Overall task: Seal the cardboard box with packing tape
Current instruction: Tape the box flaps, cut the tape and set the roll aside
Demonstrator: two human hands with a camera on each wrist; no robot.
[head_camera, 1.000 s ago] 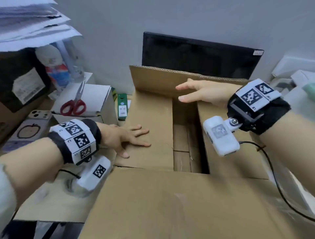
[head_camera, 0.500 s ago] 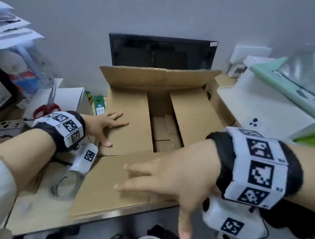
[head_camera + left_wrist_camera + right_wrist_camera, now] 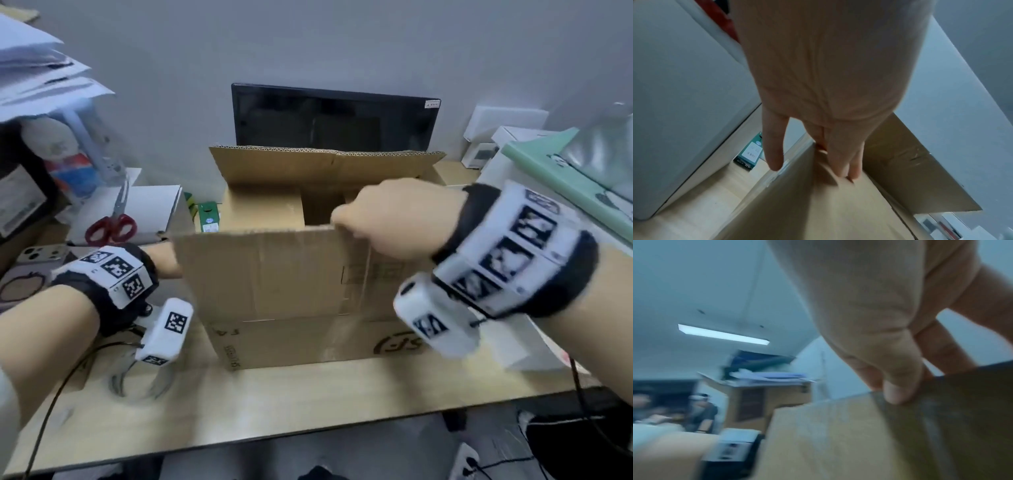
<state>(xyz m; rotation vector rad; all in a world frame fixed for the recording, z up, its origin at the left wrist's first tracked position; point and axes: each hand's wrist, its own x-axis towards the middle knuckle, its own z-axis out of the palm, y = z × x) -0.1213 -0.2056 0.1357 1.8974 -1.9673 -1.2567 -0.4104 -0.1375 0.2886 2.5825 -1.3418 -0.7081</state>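
The cardboard box [image 3: 308, 298] stands on the worktop [image 3: 308, 394], its near flap [image 3: 267, 270] raised upright. The right hand [image 3: 394, 219] pinches that flap's top edge; the left hand [image 3: 818, 81] lies with straight fingers flat on the left inner flap. Folded too fast, the near flap could trap those fingers or spring back open before the tape roll [image 3: 137, 377], lying at the left, is reached.
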